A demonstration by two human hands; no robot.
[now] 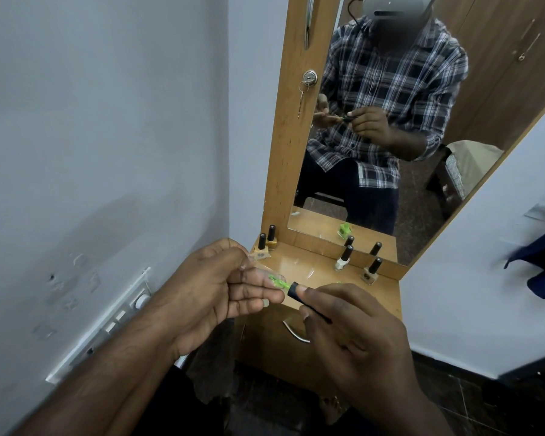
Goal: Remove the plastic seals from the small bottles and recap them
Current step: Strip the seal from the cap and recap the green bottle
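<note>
My left hand [221, 287] holds a small green bottle [277, 282] wrapped in clear plastic, pinched between thumb and fingers, and a loose flap of clear plastic seal [258, 258] sticks up behind it. My right hand [343, 322] pinches the bottle's long black cap [306, 302], which meets the bottle's neck. Both hands hover just in front of the small wooden shelf [299, 269]. Two capped bottles [266, 240] stand at the shelf's back left. A white one [343, 259] and a pale one [372, 272] stand at the back right.
A tall mirror [406, 121] in a wooden frame rises behind the shelf and reflects a seated person in a checked shirt. A metal drawer handle [293, 333] lies below the shelf. A switch panel [120, 316] is on the left wall. Keys [306, 86] hang from the frame's lock.
</note>
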